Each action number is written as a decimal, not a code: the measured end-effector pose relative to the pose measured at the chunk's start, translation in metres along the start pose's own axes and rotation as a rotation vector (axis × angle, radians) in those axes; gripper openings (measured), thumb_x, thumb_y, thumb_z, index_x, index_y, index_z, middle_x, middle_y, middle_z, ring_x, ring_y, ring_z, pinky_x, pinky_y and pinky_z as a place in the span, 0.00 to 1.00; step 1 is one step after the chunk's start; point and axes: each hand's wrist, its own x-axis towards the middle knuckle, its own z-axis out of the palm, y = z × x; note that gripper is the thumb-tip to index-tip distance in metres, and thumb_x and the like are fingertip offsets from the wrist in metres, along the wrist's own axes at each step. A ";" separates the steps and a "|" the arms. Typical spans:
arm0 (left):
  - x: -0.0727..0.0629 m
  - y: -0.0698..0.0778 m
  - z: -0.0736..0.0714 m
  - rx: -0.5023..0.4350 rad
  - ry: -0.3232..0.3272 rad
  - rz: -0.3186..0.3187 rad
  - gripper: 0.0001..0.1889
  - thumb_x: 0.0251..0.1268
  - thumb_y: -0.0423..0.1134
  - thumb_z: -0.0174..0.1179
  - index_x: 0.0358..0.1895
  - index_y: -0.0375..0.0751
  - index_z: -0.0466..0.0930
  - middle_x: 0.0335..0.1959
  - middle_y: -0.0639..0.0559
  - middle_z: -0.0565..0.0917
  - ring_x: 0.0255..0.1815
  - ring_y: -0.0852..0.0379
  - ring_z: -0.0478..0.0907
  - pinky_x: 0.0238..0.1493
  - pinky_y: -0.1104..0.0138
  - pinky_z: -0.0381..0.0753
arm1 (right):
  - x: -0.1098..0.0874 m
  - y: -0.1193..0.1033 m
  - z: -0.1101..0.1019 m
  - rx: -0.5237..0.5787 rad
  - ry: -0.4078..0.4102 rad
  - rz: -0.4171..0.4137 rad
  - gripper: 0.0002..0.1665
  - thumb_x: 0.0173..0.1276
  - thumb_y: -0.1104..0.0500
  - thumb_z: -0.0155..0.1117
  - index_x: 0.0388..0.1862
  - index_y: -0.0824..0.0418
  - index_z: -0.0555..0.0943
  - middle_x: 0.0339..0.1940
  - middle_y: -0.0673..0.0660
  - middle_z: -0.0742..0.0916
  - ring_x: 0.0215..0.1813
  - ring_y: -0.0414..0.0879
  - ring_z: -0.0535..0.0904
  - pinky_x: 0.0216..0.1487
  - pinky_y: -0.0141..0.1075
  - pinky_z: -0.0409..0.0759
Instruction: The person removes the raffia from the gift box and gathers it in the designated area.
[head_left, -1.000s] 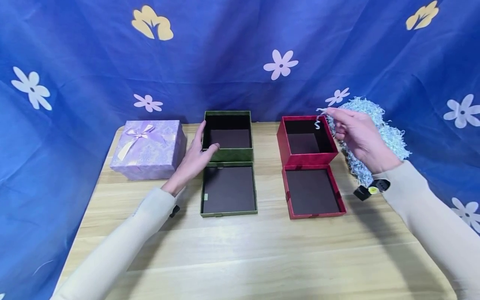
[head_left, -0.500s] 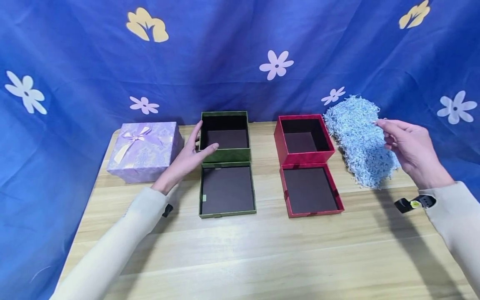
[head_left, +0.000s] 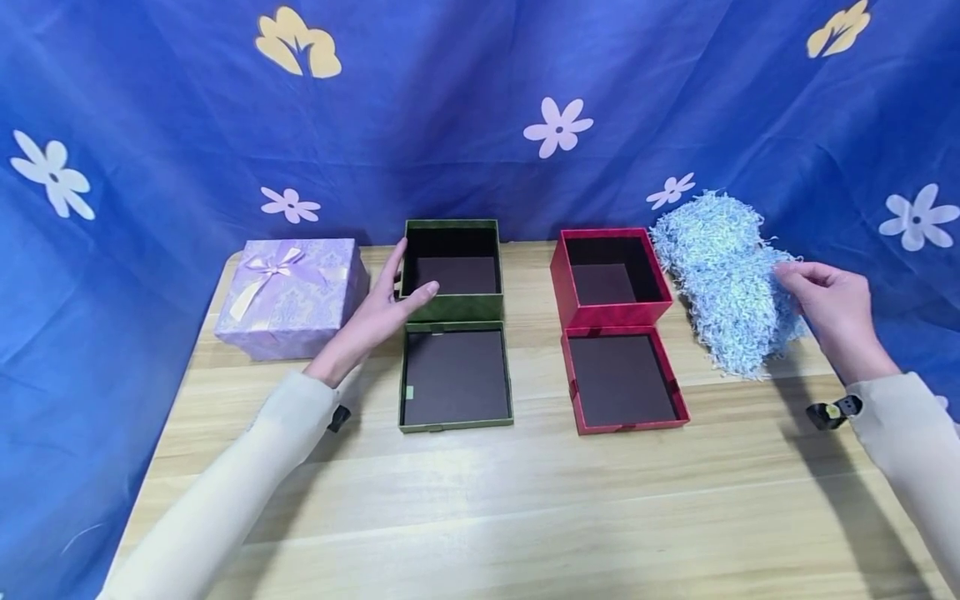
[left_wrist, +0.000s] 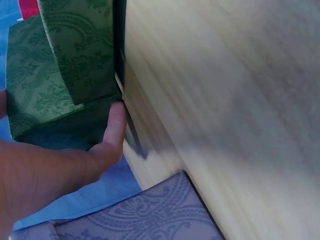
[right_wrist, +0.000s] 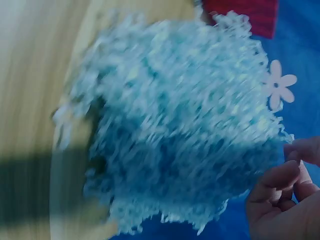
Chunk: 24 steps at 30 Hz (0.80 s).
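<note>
My left hand (head_left: 371, 312) rests against the left side of the open green box (head_left: 457, 310), its thumb and fingers spread along that side. The left wrist view shows the thumb at the corner where the patterned green wall (left_wrist: 35, 75) meets the lid. At the right, my right hand (head_left: 836, 308) has curled fingers at the right edge of a fluffy heap of light blue shredded paper (head_left: 735, 292). Thumb and index finger pinch at its edge, with small pale strands by the fingertips in the right wrist view. Between the hands stands the open red box (head_left: 615, 315).
The green lid (head_left: 457, 375) and red lid (head_left: 622, 379) lie flat in front of their boxes. A lilac gift box (head_left: 300, 308) with a bow sits left of my left hand. A blue flowered cloth (head_left: 450, 125) hangs behind the wooden table (head_left: 480, 517).
My right hand has moved right, from over the red box with a curly strand hanging from its fingers, to the heap's right edge. The left hand stays at the green box.
</note>
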 end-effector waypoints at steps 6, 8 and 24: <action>-0.002 0.005 0.002 0.023 0.027 -0.003 0.53 0.79 0.61 0.65 0.91 0.71 0.33 0.91 0.50 0.37 0.89 0.39 0.37 0.83 0.35 0.42 | -0.003 0.007 -0.006 -0.357 -0.014 -0.062 0.22 0.78 0.48 0.71 0.62 0.57 0.88 0.32 0.26 0.84 0.36 0.30 0.75 0.36 0.23 0.71; -0.002 0.005 0.002 0.027 0.035 -0.006 0.53 0.80 0.60 0.65 0.91 0.69 0.33 0.91 0.49 0.38 0.89 0.38 0.37 0.83 0.35 0.42 | -0.004 0.009 -0.007 -0.435 -0.021 -0.099 0.28 0.79 0.46 0.69 0.69 0.61 0.84 0.37 0.30 0.83 0.40 0.31 0.75 0.40 0.24 0.69; -0.011 0.013 0.003 -0.032 0.100 0.010 0.54 0.76 0.57 0.70 0.92 0.65 0.39 0.90 0.43 0.46 0.87 0.33 0.49 0.82 0.39 0.55 | -0.041 -0.008 0.019 -0.387 -0.007 -0.095 0.49 0.83 0.40 0.60 0.91 0.58 0.56 0.88 0.69 0.55 0.85 0.68 0.54 0.82 0.59 0.55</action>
